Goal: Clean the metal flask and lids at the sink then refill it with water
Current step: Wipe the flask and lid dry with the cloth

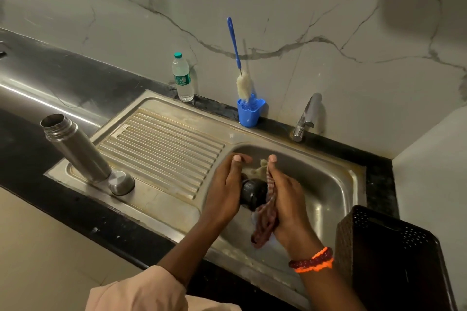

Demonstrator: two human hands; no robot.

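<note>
Two hands meet over the sink basin [328,192] in the single head view: the left hand [223,189] curls round a dark inner lid [252,193], and the right hand [285,199] presses a striped cloth [265,224] against it, fingers folded over the fabric. One metal flask [75,147] stands open-mouthed at the left corner of the drainboard [161,144], with one steel cap [122,182] touching its base. Behind are one plastic water bottle [182,78], one bottle brush [241,75] in one blue holder [249,113], and one tap [307,116], from which no water is seen running. One dark basket [384,247] sits at the right. A wet lid could slip from the left grip and drop into the basin; the flask, near the counter edge, looks easy to knock over by a passing elbow.
</note>
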